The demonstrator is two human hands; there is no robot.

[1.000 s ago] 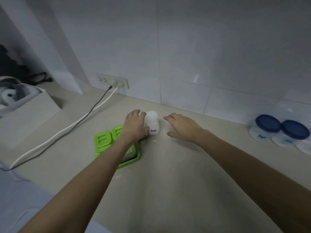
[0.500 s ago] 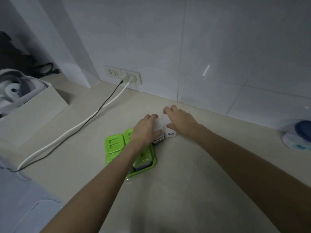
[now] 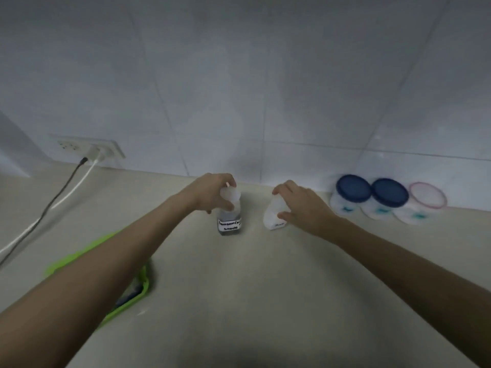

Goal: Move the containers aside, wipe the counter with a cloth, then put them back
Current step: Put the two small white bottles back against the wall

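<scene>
Hands each carry one small bottle toward the back of the beige stone counter (image 3: 265, 301). The left hand (image 3: 210, 192) has its grip closed around the white cap and neck of a small clear plastic bottle with dark contents and a white label reading something like "seasoning sauce" (image 3: 229, 221). The right hand (image 3: 303, 205) has its fingers wrapped over the top of a small white plastic bottle with a faint label (image 3: 273, 216), which leans to one side. Blur makes it hard to tell whether either base touches the counter; both look at or just above it.

Judging by the task, this is either the clearing or the returning step, and the pictures do not settle which. To do it well, set the white bottle upright before letting go, since a tilted base may tip. Lower both bottles straight down, near the white tiled wall (image 3: 239, 88), and leave a gap between them and the three round tubs, two with blue lids (image 3: 372, 193) and one with a pink-rimmed clear lid (image 3: 427, 195), standing just to the right. Holding by the cap risks a loose lid slipping, so a lower hold on the body would be safer. Keep the left forearm clear of the green plastic tray (image 3: 132, 296) beneath it.
</scene>
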